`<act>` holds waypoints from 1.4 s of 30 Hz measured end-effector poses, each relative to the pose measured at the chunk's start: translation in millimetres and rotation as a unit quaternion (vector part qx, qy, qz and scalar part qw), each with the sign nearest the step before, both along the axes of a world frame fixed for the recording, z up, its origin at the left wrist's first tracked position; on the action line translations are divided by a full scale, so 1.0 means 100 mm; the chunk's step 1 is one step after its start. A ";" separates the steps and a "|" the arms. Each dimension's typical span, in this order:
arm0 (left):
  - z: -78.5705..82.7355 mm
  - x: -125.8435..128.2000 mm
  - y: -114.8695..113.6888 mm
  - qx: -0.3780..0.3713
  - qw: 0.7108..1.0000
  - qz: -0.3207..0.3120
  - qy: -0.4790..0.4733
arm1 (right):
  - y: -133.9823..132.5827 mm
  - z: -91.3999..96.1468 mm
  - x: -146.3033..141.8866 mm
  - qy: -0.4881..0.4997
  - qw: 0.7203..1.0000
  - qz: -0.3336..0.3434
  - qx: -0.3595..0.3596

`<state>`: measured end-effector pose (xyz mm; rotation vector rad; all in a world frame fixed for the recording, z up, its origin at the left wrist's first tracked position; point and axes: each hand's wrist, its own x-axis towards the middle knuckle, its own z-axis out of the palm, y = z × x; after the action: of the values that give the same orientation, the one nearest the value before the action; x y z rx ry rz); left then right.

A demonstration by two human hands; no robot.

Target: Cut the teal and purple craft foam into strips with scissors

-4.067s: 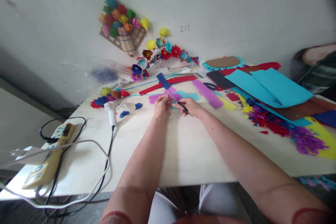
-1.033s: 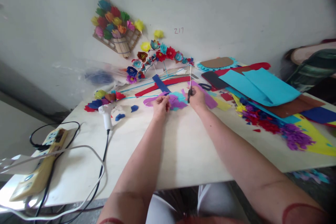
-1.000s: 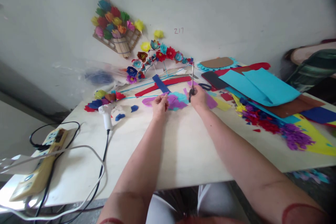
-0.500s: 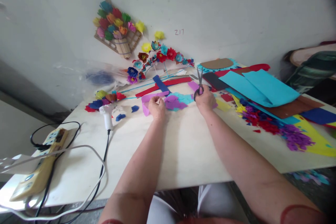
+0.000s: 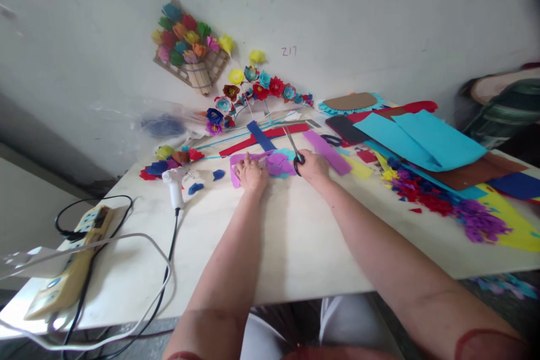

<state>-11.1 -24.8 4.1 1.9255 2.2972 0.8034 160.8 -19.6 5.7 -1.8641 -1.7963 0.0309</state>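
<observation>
My left hand (image 5: 251, 171) lies on a folded purple paper strip (image 5: 240, 161) on the white table (image 5: 295, 236), its fingers pressing the strip down. My right hand (image 5: 313, 164) is closed on black-handled scissors (image 5: 294, 152), whose blades point up and to the left. Between my hands lies a small heap of purple and teal cut paper pieces (image 5: 282, 161). Just behind them lie a dark blue strip (image 5: 260, 135) and a red strip (image 5: 270, 136).
A white glue gun (image 5: 174, 187) and its black cord lie left of my hands; a power strip (image 5: 73, 270) sits at the left edge. Paper flowers (image 5: 257, 87) line the wall. Teal sheets (image 5: 426, 138), a phone (image 5: 346, 128) and paper scraps (image 5: 447, 202) fill the right.
My right hand swung the scissors out to the right, then back toward the paper heap with the blades tilted left. My left hand shifted left and came down on the purple strip.
</observation>
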 end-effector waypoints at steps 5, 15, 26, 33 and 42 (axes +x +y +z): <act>0.02 0.03 -0.03 0.028 0.997 0.007 0.064 | -0.02 -0.01 -0.02 -0.011 1.000 0.006 -0.005; -0.08 -0.02 0.01 0.084 0.995 -0.027 0.047 | -0.04 0.01 -0.05 -0.018 0.999 0.027 -0.013; 0.01 0.03 -0.01 0.124 0.990 -0.042 0.052 | -0.07 0.03 -0.11 0.036 0.998 0.043 -0.016; 0.07 0.11 -0.01 0.111 0.987 -0.114 -0.014 | -0.02 0.01 -0.08 0.197 0.979 0.041 -0.027; -0.01 0.10 0.04 0.145 0.974 -0.164 -0.057 | 0.09 -0.15 -0.09 0.366 0.926 0.084 -0.032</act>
<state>-1.0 -20.7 3.0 2.2226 1.8085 1.2192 151.7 -10.2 -9.2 -1.4424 -1.4095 0.7542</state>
